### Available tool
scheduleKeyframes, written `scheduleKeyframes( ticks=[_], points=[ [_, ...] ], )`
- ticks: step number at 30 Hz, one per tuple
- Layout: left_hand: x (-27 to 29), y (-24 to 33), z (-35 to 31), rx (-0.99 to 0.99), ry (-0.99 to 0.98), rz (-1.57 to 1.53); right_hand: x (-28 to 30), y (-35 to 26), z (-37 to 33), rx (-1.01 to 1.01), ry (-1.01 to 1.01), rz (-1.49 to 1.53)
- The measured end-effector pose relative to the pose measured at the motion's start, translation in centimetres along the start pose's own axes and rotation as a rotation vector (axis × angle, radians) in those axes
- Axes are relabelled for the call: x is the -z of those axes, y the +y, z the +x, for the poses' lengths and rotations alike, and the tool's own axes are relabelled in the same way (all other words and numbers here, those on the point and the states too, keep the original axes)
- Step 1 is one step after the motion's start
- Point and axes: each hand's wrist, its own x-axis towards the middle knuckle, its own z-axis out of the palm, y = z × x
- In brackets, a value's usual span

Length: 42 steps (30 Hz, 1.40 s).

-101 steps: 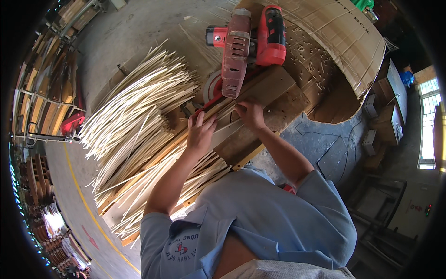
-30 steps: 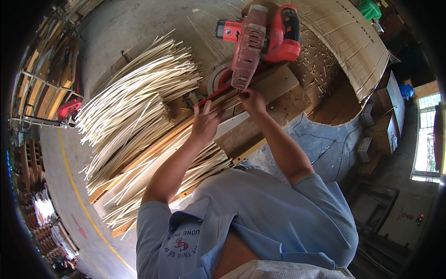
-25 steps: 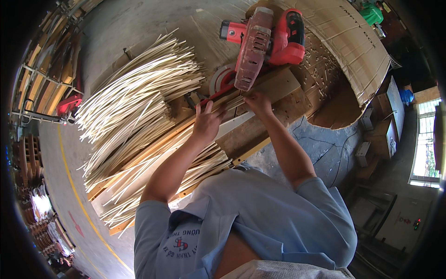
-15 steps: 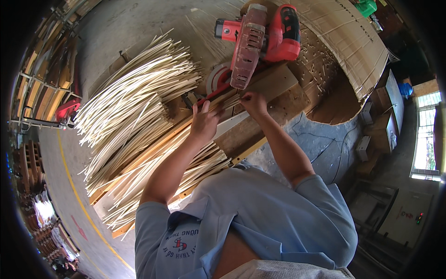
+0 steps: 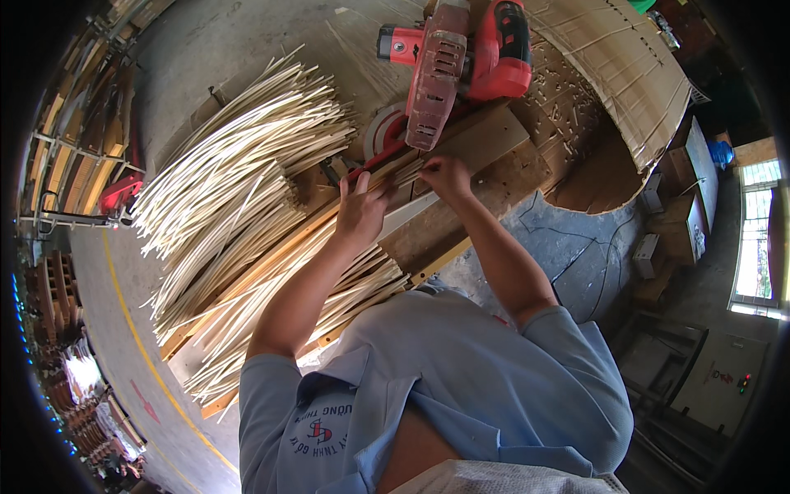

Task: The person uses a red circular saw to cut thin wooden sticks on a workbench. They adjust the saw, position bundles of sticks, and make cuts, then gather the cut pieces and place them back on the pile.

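The sticks (image 5: 239, 156) look like matt wood, the saw housing (image 5: 508, 77) glossy plastic, the cardboard (image 5: 613, 74) creased paper.

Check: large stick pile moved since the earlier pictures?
No: against the yellow floor line, the large stick pile shows no clear shift either way.

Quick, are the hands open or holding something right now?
Left hand: partly open over thin sticks; its grip can't be told.
Right hand: closed at the sticks' ends; what it holds is hidden.
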Motion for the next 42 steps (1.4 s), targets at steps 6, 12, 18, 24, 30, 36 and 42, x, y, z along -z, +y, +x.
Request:
scheduleKeyframes(
  ticks=[6, 12, 18, 24, 30, 36, 42],
  points=[
    [-0.2, -0.1, 0.0, -0.002, 0.027, 0.008, 0.1, -0.7, -0.4, 0.007, 0.026, 0.018],
    [-0.1, 0.0, -0.2, 0.001, 0.003, 0.023, -0.9, -0.2, -1.4, -0.007, 0.209, 0.210],
    [0.1, 0.1, -0.2, -0.006, 0.002, 0.004, -1.7, 0.1, -1.1, 0.037, 0.275, 0.109],
    [-0.2, 0.0, -0.2, -0.018, 0.049, -0.008, -1.7, 0.1, -1.1, 0.042, 0.282, 0.114],
    [-0.2, 0.0, -0.1, -0.020, 0.056, -0.017, -1.9, 0.4, -1.0, 0.152, 0.353, 0.047],
    [0.0, 0.0, 0.0, -0.025, 0.042, -0.005, -2.1, 0.6, -1.0, 0.111, 0.325, 0.062],
    [-0.2, 0.0, 0.0, -0.011, 0.024, 0.020, -2.1, 0.5, -1.3, 0.175, 0.374, 0.026]
  ],
)
